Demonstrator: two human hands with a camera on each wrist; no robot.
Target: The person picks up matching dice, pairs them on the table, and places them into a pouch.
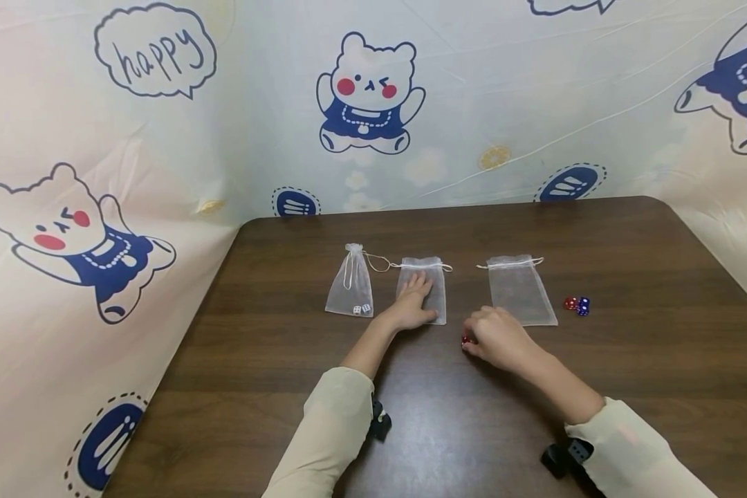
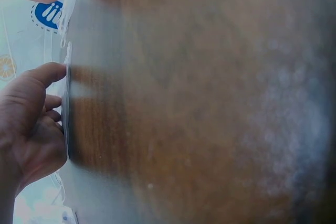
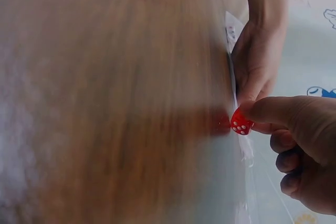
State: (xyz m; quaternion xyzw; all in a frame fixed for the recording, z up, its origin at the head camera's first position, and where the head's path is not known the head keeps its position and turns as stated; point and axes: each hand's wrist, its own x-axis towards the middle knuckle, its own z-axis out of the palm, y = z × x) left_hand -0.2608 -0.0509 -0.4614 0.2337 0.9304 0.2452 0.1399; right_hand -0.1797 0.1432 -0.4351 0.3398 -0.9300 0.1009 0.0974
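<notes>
Left hand [image 1: 413, 304] lies flat, fingers straight, on the middle sheer white organza drawstring pouch [image 1: 425, 287] on the dark wooden table [image 1: 629, 387]. Right hand [image 1: 496, 337] pinches a small translucent red die [image 3: 241, 123] just above the tabletop, between the two nearer pouches.

Sheer mesh pouch [image 1: 422, 294] — glossy wood table [image 1: 629, 373]

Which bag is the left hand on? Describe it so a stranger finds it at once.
On the brown table three sheer white drawstring bags lie in a row. It is the middle bag, flat under the left hand. The left bag holds white dice; the right bag lies untouched.
</notes>
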